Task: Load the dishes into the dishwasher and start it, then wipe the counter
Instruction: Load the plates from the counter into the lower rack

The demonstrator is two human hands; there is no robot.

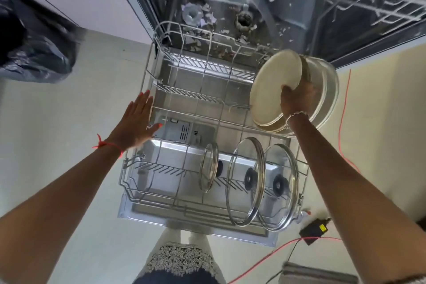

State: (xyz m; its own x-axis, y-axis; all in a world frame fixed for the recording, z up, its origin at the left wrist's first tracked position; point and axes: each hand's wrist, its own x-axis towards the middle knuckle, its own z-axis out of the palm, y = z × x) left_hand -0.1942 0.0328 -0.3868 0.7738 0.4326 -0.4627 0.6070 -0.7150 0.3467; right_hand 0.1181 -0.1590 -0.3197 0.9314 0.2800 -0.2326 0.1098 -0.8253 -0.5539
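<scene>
Right grip (pixel 297 100) holds round cream plate (pixel 274 85) above wire rack (pixel 200 97).

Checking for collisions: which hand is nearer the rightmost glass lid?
Right. The right hand, gripping stacked dishes, is beyond the rightmost glass lid; the left hand is across the rack, at its left edge.

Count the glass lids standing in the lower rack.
3. Small lid leftmost, middle lid beside it, right lid by the rack edge; all upright at its near end. None seems hidden.
</scene>
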